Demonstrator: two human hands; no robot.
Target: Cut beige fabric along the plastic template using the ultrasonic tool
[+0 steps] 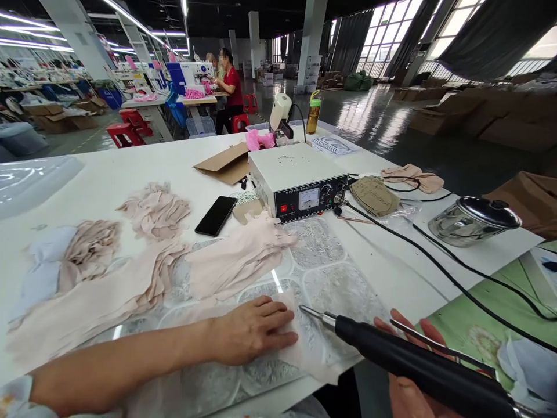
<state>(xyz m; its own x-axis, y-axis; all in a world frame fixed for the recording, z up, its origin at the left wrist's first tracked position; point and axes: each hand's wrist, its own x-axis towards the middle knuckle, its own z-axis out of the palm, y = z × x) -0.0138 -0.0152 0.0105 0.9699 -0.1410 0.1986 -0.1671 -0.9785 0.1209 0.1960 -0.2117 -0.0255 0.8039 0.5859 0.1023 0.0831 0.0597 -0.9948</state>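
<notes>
My left hand [256, 331] lies flat, fingers stretched out, on a thin pale beige fabric piece [315, 357] spread over a clear patterned mat [343, 284]. My right hand [411, 371] is wrapped around a black ultrasonic handpiece [391, 348]. Its pointed metal tip sits just right of the left fingertips, near the fabric's edge; whether it touches is unclear. A thin metal strip [439, 345] runs along the handpiece by the right fingers. Stacked beige fabric pieces [239, 252] lie beyond the left hand, with a longer stack [108, 290] at the left.
A white control box [300, 174] with a meter stands behind the mat; black cables [426, 249] run rightward. Around it are a phone [216, 215], cardboard [226, 162], a lidded steel pot [474, 220] and a bottle [313, 113]. A person in red [232, 87] sits at a sewing machine beyond.
</notes>
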